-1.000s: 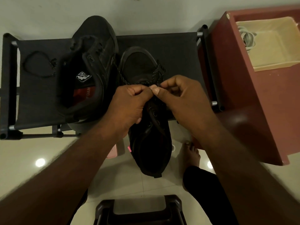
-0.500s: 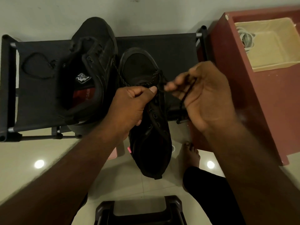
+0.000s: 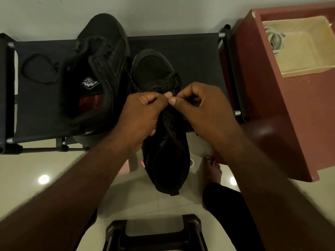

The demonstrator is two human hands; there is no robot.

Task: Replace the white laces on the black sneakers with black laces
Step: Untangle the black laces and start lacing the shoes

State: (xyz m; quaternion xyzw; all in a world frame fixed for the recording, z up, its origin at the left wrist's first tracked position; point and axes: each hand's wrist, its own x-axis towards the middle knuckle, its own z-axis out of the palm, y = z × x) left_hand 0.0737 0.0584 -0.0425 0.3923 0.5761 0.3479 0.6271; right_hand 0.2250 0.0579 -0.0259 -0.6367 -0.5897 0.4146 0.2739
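Two black sneakers lie on a black rack (image 3: 190,51). The right sneaker (image 3: 163,142) points away from me, its heel hanging over the rack's front edge. A black lace (image 3: 168,79) with pale flecks runs through its front eyelets. My left hand (image 3: 143,113) and my right hand (image 3: 201,107) meet fingertip to fingertip over the tongue, each pinching the lace. The left sneaker (image 3: 94,78) is tipped on its side without a lace, its insole showing. A spare black lace (image 3: 38,69) lies looped at the rack's left.
A maroon cabinet (image 3: 290,115) stands at the right, holding a beige tray (image 3: 304,51) with the white laces (image 3: 275,40) inside. A dark stool (image 3: 155,234) is at the bottom centre. My bare foot (image 3: 211,171) rests on the tiled floor beside the cabinet.
My right hand, which had swung out to the right with the lace, has come back to meet the left hand over the tongue. The left hand has barely moved.
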